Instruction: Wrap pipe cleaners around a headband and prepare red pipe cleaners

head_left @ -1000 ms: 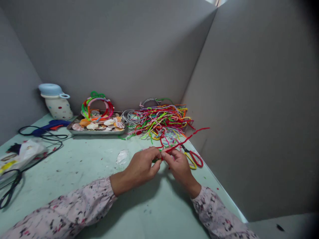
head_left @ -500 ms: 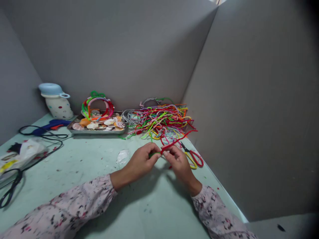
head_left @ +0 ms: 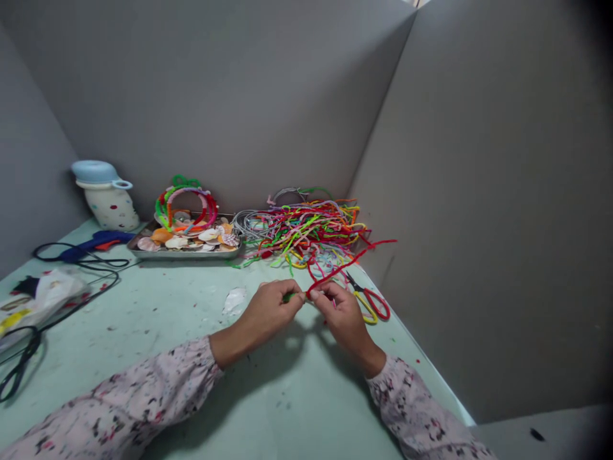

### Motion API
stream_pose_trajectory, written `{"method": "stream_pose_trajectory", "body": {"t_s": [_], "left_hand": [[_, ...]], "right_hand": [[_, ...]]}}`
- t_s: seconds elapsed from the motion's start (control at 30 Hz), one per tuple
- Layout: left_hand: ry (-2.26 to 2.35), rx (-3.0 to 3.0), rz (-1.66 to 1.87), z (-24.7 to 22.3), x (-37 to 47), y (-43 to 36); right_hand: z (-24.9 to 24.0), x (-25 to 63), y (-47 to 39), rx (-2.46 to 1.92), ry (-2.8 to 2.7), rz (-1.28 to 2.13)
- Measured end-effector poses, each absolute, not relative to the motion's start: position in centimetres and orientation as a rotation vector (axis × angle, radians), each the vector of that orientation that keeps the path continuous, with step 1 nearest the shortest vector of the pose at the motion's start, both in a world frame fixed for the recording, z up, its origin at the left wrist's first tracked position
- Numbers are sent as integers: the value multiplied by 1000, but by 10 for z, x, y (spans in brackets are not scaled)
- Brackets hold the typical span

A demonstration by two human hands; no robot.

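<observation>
Near the middle of the table, my left hand (head_left: 272, 309) pinches a green pipe cleaner (head_left: 288, 297), of which only a short bit shows between the fingers. My right hand (head_left: 343, 316) meets it fingertip to fingertip and grips a red pipe cleaner (head_left: 357, 257) close to its lower end. The red one rises from the fingers toward the upper right, its far end free in the air. Both pieces come together between my fingertips; how they are joined is too small to tell.
Behind my hands lie a heap of coloured pipe cleaners (head_left: 316, 227) and a metal tray (head_left: 191, 255) of shells. Scissors (head_left: 377, 305) lie beside my right hand. A lidded cup (head_left: 112, 206), a blue tool (head_left: 90, 245), black cable (head_left: 112, 271) and plastic bag (head_left: 57, 291) are at left.
The free end of the red pipe cleaner has swung out to the right and slightly up. Both hands have shifted slightly left, still pinching.
</observation>
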State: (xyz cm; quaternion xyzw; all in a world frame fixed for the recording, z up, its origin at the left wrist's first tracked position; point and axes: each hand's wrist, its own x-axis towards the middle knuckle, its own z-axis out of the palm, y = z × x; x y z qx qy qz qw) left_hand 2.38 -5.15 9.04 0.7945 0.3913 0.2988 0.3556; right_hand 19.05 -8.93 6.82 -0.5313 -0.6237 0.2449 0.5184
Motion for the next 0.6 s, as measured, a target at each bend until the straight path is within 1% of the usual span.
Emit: {"method": "stream_pose_trajectory", "body": {"t_s": [0.6], "left_hand": [[1041,1957,759,86,26,-52]], "right_hand": [[65,188,-90,-1286,-1505,594]]}}
